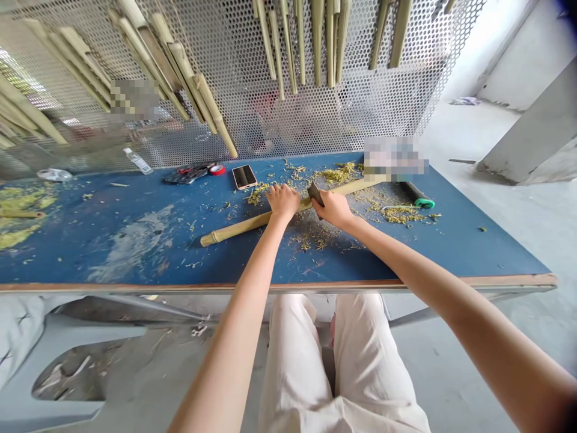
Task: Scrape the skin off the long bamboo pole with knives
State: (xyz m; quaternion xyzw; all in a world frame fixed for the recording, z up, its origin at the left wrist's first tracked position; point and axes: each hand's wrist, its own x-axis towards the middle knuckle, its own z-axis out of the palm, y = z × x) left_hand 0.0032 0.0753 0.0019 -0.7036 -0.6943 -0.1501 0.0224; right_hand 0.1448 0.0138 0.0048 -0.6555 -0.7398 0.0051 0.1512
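A long pale bamboo stick [238,227] lies slantwise across the blue table [135,240]. My left hand [283,201] is closed round the stick near its middle. Just to the right, my right hand [334,209] grips a small dark blade-like tool [315,193] whose edge rests against the stick. Greenish-yellow shavings [336,175] lie scattered around both hands.
A phone [244,177], red tape roll [217,169] and dark scissors-like tools [188,174] lie behind the stick. A black roller with a green end [417,195] is at the right. Bamboo sticks [288,42] hang on the perforated metal screen behind. My legs are under the table's front edge [180,286].
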